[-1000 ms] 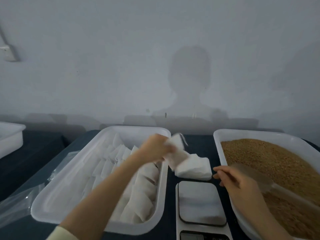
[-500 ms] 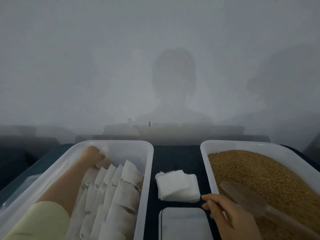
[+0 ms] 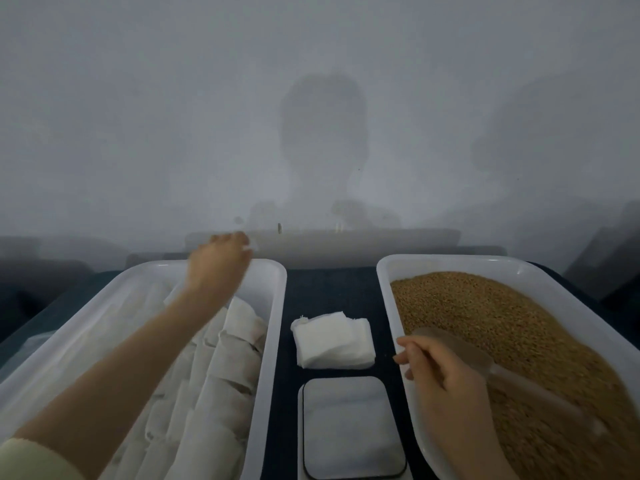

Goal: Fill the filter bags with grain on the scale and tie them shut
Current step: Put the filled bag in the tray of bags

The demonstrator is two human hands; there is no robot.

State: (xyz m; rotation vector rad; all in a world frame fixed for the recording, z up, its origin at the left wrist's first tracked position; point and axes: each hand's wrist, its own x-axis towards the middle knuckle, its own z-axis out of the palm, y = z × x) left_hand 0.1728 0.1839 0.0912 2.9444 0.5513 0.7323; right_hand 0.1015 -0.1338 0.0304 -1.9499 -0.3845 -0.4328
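Several filled white filter bags (image 3: 239, 355) lie in rows in the white left tray (image 3: 281, 285). My left hand (image 3: 218, 261) hovers above that tray's far end, fingers loosely curled, with nothing plainly in it. A stack of empty filter bags (image 3: 332, 341) lies on the dark table between the trays. The scale (image 3: 351, 427) sits just in front of the stack with a bare platform. Brown grain (image 3: 502, 323) fills the white right tray (image 3: 382, 282), and a translucent scoop (image 3: 533, 393) lies on it. My right hand (image 3: 446, 372) rests at this tray's left rim beside the scoop's bowl, fingers loosely curled.
A plain grey wall stands right behind the table. The dark table top (image 3: 329, 289) shows between the two trays. Clear plastic (image 3: 20, 348) lies left of the left tray.
My left hand carried a filled bag from above the scale area into the left tray's far end, then rose without it and shifted right. My right hand stayed at the grain tray.
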